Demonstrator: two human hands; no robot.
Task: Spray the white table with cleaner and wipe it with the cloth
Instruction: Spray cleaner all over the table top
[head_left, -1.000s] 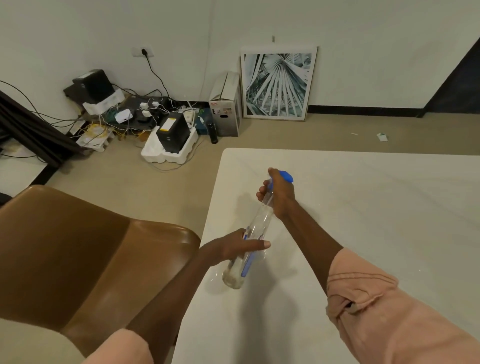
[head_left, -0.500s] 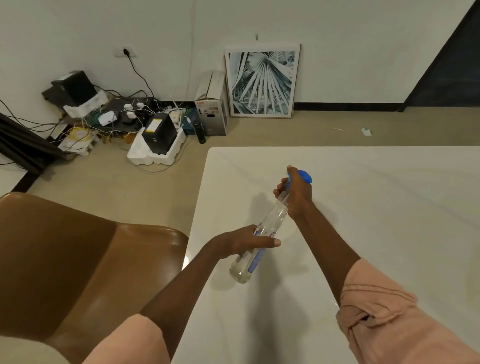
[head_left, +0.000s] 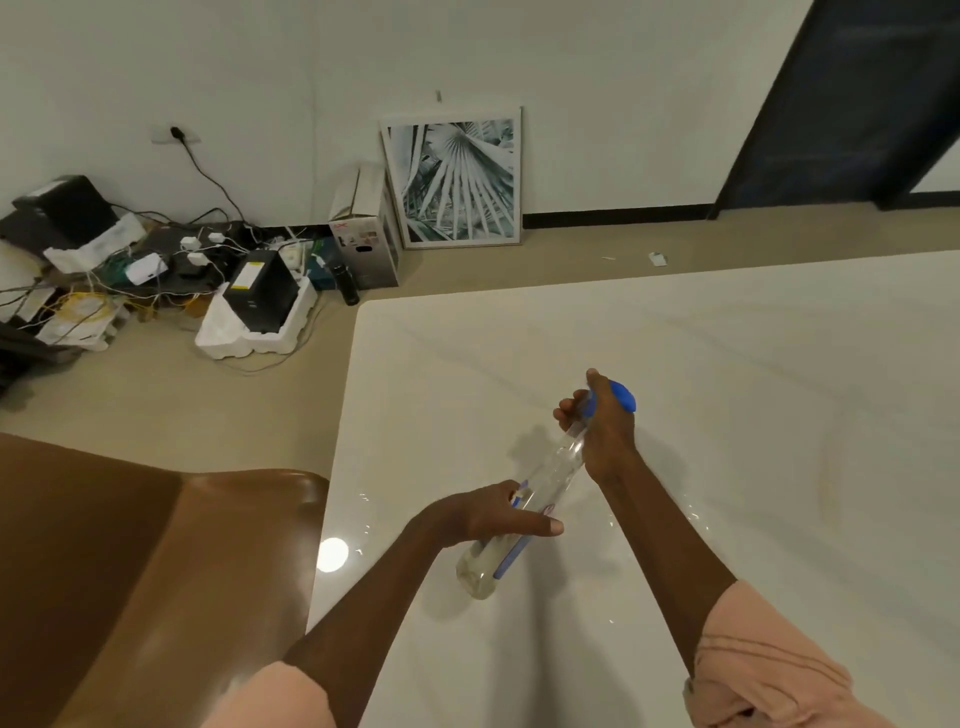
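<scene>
Both hands grip the tilted spray bottle (head_left: 540, 488) above the white table (head_left: 727, 415) — left hand (head_left: 483, 514) low, right hand (head_left: 602, 426) at its blue head

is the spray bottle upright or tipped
Tipped. The spray bottle slants over the white table, blue head up and away, base low and near. The right hand grips its top, the left hand its body.

head cam – worn, looks forward and down | close over white table (head_left: 727, 389) – far wall behind
</scene>
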